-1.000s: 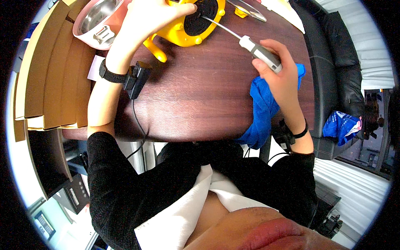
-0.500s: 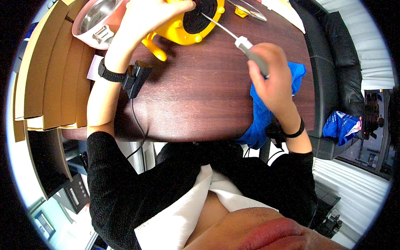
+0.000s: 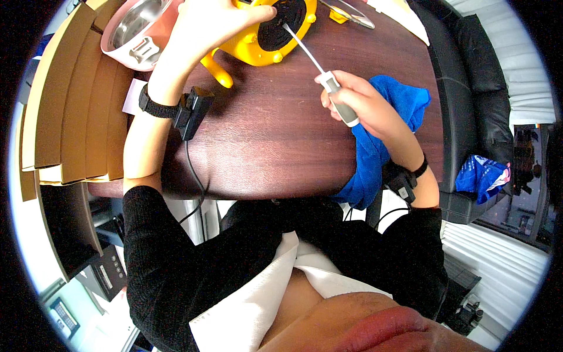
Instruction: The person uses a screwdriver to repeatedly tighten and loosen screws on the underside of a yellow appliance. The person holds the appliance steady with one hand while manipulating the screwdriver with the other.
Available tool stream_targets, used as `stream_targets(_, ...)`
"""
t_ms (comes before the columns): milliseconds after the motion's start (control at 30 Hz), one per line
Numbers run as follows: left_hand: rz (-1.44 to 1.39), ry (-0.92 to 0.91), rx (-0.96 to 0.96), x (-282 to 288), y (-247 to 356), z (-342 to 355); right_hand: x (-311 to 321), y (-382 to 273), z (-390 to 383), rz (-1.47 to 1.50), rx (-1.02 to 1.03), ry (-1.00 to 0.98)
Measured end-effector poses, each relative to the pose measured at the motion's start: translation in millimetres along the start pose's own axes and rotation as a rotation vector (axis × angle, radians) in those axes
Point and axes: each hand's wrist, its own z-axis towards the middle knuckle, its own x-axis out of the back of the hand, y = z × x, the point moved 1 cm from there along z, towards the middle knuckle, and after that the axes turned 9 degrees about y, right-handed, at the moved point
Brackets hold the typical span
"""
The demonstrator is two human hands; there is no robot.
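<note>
At the top of the head view, my left hand (image 3: 220, 23) grips a yellow plastic appliance (image 3: 252, 49) with knobs round a black circular panel (image 3: 271, 34) and a protruding handle. My right hand (image 3: 352, 100) is closed round the grey-and-white grip of a screwdriver (image 3: 329, 84). The screwdriver's metal shaft reaches diagonally up-left to the black panel, its tip at or very near the centre. A blue cloth (image 3: 399, 91) lies beneath and beside my right hand on the dark wooden table (image 3: 264, 141).
A pink pot (image 3: 117, 50) with a steel inside stands top left, beside cardboard boxes (image 3: 73, 100). A glass lid (image 3: 358, 17) lies top right. A black sofa (image 3: 454, 100) with a blue package (image 3: 481, 179) borders the table. A cable hangs from my left wrist device (image 3: 193, 111).
My right hand has shifted left and turned on the screwdriver, whose handle now angles more steeply toward me. My left hand and the yellow appliance stay nearly still.
</note>
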Motion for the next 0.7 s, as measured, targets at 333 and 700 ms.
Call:
stream_targets(333,-0.028,-0.046,0.036,-4.0,-14.3,8.4,-12.3,-3.3,14.9,-0.235,0.071,0.166)
stream_targets(700,-0.017,-0.063,-0.014,-4.7,-16.5,9.0,-1.0,-46.2,10.7,-0.477,0.045,0.049)
